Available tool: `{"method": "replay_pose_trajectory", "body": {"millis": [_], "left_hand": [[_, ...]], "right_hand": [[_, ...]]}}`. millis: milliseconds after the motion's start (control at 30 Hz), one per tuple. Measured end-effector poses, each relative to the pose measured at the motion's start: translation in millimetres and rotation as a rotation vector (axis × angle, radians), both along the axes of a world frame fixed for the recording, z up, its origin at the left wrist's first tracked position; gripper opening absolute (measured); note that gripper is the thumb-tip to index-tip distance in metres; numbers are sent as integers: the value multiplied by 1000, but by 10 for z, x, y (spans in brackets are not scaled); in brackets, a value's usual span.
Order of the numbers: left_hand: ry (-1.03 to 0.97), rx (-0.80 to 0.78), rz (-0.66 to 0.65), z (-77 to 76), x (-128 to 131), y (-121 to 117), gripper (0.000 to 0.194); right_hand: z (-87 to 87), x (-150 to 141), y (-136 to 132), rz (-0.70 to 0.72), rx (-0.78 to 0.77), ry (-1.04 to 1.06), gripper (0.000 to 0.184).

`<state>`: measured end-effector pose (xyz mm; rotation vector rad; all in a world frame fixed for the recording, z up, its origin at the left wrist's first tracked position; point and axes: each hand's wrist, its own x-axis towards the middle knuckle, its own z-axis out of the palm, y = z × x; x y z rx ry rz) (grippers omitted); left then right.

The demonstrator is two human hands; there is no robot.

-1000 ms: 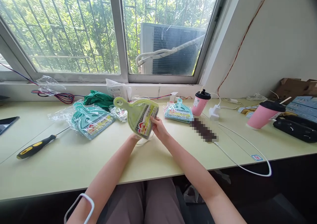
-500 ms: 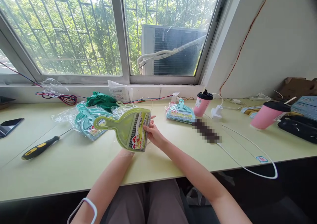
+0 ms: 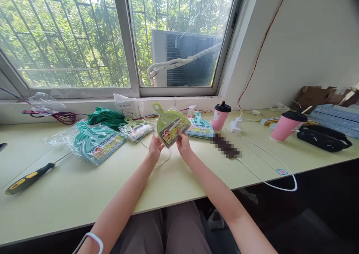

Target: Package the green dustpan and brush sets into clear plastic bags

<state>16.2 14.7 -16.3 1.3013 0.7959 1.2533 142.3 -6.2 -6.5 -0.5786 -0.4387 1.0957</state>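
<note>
A green toy-size dustpan and brush set [image 3: 170, 120] with a printed label is raised above the table, its handle pointing up and to the left. My right hand [image 3: 183, 141] grips its lower right edge, thumb on the front. At the lower left corner, my left hand [image 3: 155, 147] is closed on it too, with some fingers hidden behind. To the left lie blue-green dustpan sets [image 3: 97, 143] in clear plastic. Behind my left hand sits another green set [image 3: 136, 129]. A blue set [image 3: 198, 126] lies to the right, partly behind the held one.
A screwdriver [image 3: 30, 177] lies at left. Green plastic [image 3: 105, 117] and a white packet [image 3: 127, 106] rest by the window. At right are two pink cups [image 3: 221, 118], a white plug [image 3: 236, 125], a looping white cable [image 3: 276, 188] and a black case [image 3: 322, 138].
The held dustpan set has turned from handle-left to handle-up and moved away from me. My left hand has come out from behind it to its lower left corner. The view has shifted right.
</note>
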Motion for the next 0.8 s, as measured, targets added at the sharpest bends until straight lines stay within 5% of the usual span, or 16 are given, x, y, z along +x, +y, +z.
{"method": "replay_pose_trajectory", "body": {"millis": [100,267,800], "left_hand": [[-195,-76,-13,87,-82,-66,88],[-99,-45,24,142,-56,-208,85],[-66,-147,-47,-42,33,-124,77]], "right_hand": [[-46,89,62,-80,-75,62,18],[-100,-41,73,-40,-72,53,13],[-79,-51,46,-99,-82,20,12]]}}
